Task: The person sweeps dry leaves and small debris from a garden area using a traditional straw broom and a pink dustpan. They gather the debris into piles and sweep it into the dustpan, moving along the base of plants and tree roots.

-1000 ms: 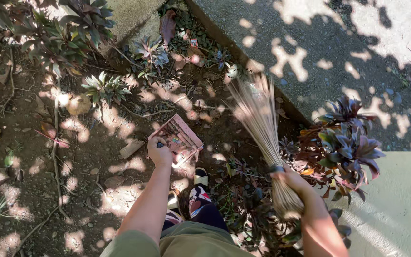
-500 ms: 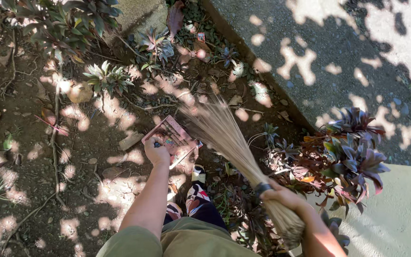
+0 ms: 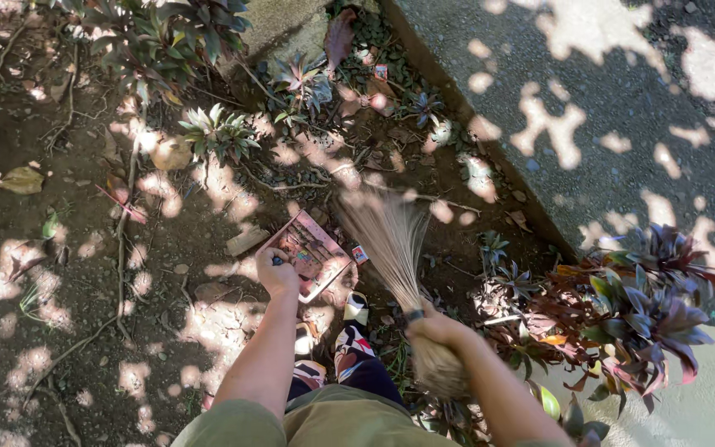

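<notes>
Below frame centre, at about 6 o'clock: left hand (image 3: 277,271) gripping lower corner of flat, printed card panel (image 3: 314,254), fingers closed on its edge, panel resting tilted against bare soil (image 3: 84,290). Right hand (image 3: 436,327) at 5 o'clock, fist wrapping bound neck of stick broom (image 3: 395,240); bristles fanning toward 12 o'clock, blurring, tips lying just beside panel's right edge. Patterned shoes (image 3: 349,327) standing between both hands. Purple-leaved plant (image 3: 655,306) at 4 o'clock beside concrete pavement (image 3: 622,108).

One stick broom (image 3: 391,240), one flat card (image 3: 312,252), two hands.
</notes>
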### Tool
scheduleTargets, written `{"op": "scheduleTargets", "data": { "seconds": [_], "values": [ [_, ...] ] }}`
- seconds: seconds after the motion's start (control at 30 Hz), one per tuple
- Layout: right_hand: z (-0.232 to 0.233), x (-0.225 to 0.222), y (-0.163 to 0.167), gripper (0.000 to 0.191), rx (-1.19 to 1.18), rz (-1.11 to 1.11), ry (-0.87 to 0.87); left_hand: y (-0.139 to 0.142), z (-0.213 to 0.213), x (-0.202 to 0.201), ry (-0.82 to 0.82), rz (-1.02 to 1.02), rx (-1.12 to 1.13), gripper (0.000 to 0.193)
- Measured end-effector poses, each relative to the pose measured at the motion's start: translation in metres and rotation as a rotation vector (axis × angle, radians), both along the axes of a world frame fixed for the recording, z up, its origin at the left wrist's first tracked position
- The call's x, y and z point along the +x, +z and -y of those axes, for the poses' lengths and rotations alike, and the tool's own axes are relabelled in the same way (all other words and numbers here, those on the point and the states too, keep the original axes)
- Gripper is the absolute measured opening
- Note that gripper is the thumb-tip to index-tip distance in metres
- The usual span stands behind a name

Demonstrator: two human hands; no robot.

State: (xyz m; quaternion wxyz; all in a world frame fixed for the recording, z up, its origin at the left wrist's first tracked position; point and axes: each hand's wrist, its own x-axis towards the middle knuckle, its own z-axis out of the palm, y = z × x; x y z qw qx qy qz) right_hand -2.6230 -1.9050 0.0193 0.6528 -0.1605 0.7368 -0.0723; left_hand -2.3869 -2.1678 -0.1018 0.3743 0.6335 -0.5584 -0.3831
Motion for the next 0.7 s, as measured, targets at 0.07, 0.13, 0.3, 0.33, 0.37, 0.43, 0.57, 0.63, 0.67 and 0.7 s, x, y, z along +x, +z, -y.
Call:
{"op": "scheduleTargets", "data": {
  "seconds": [0.07,0.13,0.3,0.33,0.37,0.43,0.57,0.63,0.67,0.7],
  "values": [
    [-0.025,-0.032,0.042,0.118,0.09,0.088,0.016,-0.004,0.002,0.004,-0.004,0.028,-0.098,0.021],
    [-0.039,-0.059,0.075,0.115,0.039,0.063,0.064,-0.005,0.002,0.006,0.061,-0.067,0.032,0.021],
    [0.02,-0.098,0.071,0.122,-0.044,-0.191,0.052,0.002,0.005,0.008,0.089,-0.012,-0.044,0.021],
    [0.04,-0.104,0.06,0.124,-0.04,-0.23,-0.027,0.003,0.006,0.009,0.09,-0.008,-0.059,0.021],
    [0.059,-0.107,0.047,0.124,0.003,-0.199,-0.177,0.004,0.006,0.01,0.092,-0.002,-0.069,0.022],
    [0.086,-0.093,0.016,0.123,0.08,-0.165,-0.311,0.005,0.006,0.011,0.123,0.028,-0.04,0.021],
    [0.084,-0.037,-0.028,0.126,0.089,-0.144,0.077,0.004,0.004,0.017,0.146,0.065,0.01,0.021],
    [0.067,-0.026,-0.028,0.13,0.016,-0.039,0.162,0.001,0.003,0.019,0.152,0.038,-0.079,0.021],
    [0.051,-0.029,-0.021,0.127,0.034,0.054,0.125,0.0,0.002,0.021,0.149,0.035,-0.115,0.021],
    [0.039,-0.032,-0.012,0.126,0.053,0.149,0.085,-0.001,0.001,0.022,0.155,0.038,-0.085,0.021]
  ]
}}
